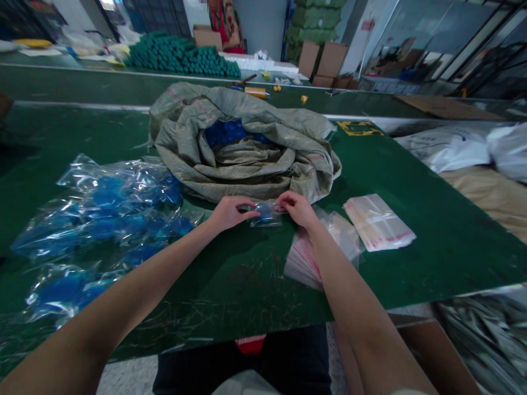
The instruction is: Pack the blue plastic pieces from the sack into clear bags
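A small clear plastic bag (265,215) with a blue piece inside lies on the green table (411,181) in front of me. My left hand (228,212) pinches its left end and my right hand (295,207) pinches its right end. Both hands rest low on the table, fingers closed on the bag. Just behind them sits a grey woven sack (247,159), open at the top, with several blue pieces (226,133) showing inside.
A heap of filled clear bags with blue pieces (102,219) lies at the left. Stacks of flat clear bags (376,222) lie at the right, another stack (304,258) under my right forearm. Green rolls (181,55) and cardboard boxes (325,60) stand behind.
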The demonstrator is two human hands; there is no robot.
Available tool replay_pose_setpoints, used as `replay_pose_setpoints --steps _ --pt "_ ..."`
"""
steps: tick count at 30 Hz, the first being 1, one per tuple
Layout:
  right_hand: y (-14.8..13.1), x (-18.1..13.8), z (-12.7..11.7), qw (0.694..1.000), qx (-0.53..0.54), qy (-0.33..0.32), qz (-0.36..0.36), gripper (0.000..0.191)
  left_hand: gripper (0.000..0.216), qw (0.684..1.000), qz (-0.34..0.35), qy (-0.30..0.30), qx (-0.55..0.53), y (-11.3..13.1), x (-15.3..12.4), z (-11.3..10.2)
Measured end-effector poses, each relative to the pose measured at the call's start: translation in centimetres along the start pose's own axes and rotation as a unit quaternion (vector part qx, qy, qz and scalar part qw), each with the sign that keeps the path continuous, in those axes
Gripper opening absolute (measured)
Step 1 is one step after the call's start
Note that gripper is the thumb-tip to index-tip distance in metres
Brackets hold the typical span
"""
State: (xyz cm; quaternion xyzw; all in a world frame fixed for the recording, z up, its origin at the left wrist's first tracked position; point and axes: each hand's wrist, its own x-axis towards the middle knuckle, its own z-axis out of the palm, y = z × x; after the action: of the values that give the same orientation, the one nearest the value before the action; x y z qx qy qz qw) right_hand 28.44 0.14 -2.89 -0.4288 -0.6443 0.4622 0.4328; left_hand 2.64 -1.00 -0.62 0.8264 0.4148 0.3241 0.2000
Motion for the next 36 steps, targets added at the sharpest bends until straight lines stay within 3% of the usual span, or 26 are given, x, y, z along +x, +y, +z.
replay_pose_setpoints --steps 7,14,19,21,25,27,31,36 --pt "-0.1 -0.1 0.0 1.0 0.011 -0.001 0.016 0.005 0.042 1.0 -0.001 -0.002 -0.017 -0.4 -0.1 0.4" --pt "0.1 0.0 -0.3 1.0 -0.024 -0.009 -0.011 0.006 0.037 0.999 0.038 -0.003 -0.004 -0.5 -0.2 0.6" --pt "-0.8 -0.2 -0.2 1.0 -0.001 -0.012 0.019 0.008 0.034 0.998 0.051 0.005 0.022 -0.5 -0.2 0.8" --pt "-1.4 -0.4 0.1 0.999 0.011 -0.028 0.026 0.018 0.033 0.998 0.052 0.004 0.027 -0.5 -0.3 0.9" --pt "-2.0 -0.7 0.8 0.997 -0.039 -0.07 0.016 0.063 0.041 0.999 0.034 0.002 0.02 -0.5 -0.2 1.1" --pt "-1.9 -0.7 1.1 0.995 -0.051 -0.084 0.018 0.072 0.047 1.0 0.025 -0.007 0.011 -0.6 -0.1 1.2" --pt "-1.8 -0.6 0.8 0.995 -0.036 -0.093 0.021 0.065 0.053 0.999 0.01 -0.044 0.006 -0.6 0.0 1.3" --pt "-1.9 -0.5 0.1 0.992 0.012 -0.119 0.049 0.054 0.045 0.996 -0.012 -0.082 -0.029 -0.7 0.3 1.2"
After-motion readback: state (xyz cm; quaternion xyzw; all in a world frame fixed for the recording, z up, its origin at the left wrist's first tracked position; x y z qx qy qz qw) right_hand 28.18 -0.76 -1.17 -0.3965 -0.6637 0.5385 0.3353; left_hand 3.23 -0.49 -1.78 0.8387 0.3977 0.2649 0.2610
